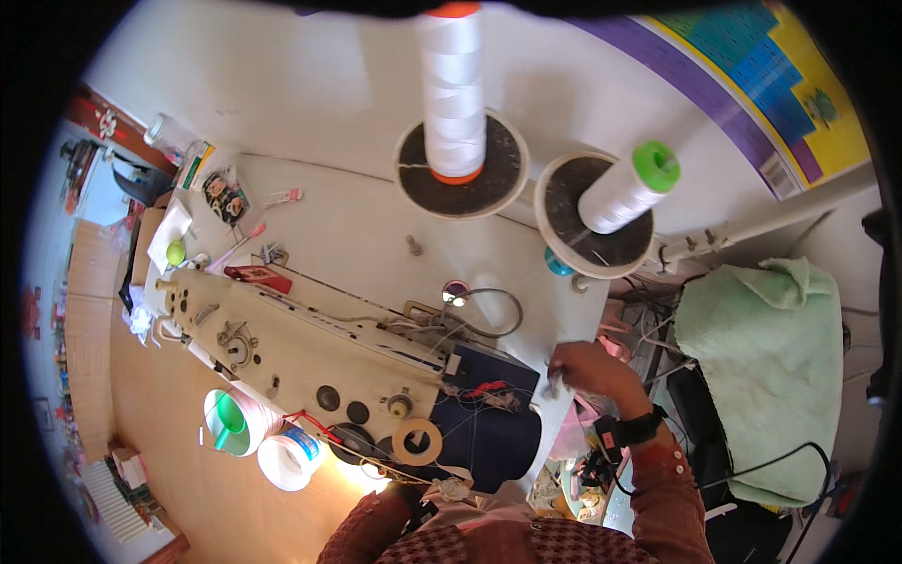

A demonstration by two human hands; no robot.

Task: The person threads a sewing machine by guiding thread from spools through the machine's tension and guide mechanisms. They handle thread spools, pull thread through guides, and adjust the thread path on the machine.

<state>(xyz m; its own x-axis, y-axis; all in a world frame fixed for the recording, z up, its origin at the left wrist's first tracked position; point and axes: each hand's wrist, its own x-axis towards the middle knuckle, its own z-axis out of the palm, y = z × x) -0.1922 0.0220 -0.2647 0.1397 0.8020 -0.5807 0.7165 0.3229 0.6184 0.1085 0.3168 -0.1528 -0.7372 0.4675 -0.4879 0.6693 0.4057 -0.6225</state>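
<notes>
An industrial sewing machine (303, 331) with a cream head and a dark blue motor end (493, 430) lies across the white table before me. Past the motor end, at the table's right edge, my right hand (592, 370) is bent with its fingers downward; a small greyish blurred thing shows at the fingertips, but whether it is held I cannot tell. My left hand is hidden; only its sleeve shows at the bottom, below the machine. A roll of tape (417, 442), red thread scraps (486, 389) and a black disc rest on the machine.
Two white thread cones (454, 92) (620, 197) stand on round holders behind. A green cloth (768, 381) covers something at right. Two white buckets (243, 423) (289, 462) stand beyond the machine's lower left side. A red box (259, 278) and small packets lie on the table's left part.
</notes>
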